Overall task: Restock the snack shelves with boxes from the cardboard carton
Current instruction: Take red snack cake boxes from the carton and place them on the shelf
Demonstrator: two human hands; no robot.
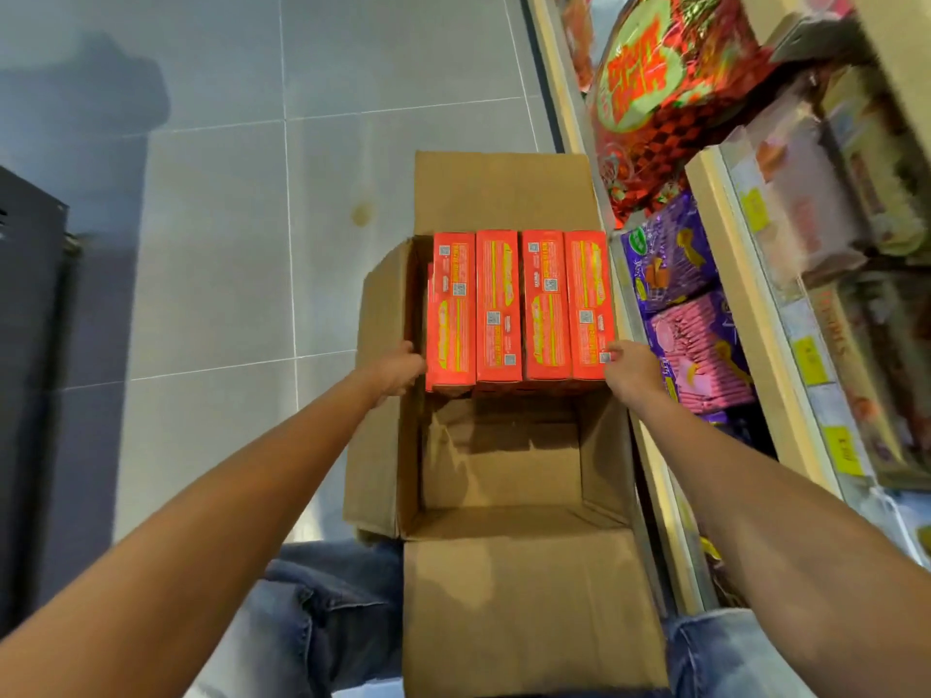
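Red-orange rectangular snack boxes [519, 309], four abreast in open brown cardboard carton [504, 476]; left hand [400, 367] and right hand [632, 370] grasp the row's outer ends.

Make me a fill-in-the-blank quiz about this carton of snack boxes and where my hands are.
1. The cardboard carton stands on the tiled ____.
2. The left hand and right hand grip the row of red boxes at opposite ends; the carton's near half is ____.
3. The purple packs lie on the shelf to the carton's ____.
Missing words: floor; empty; right.
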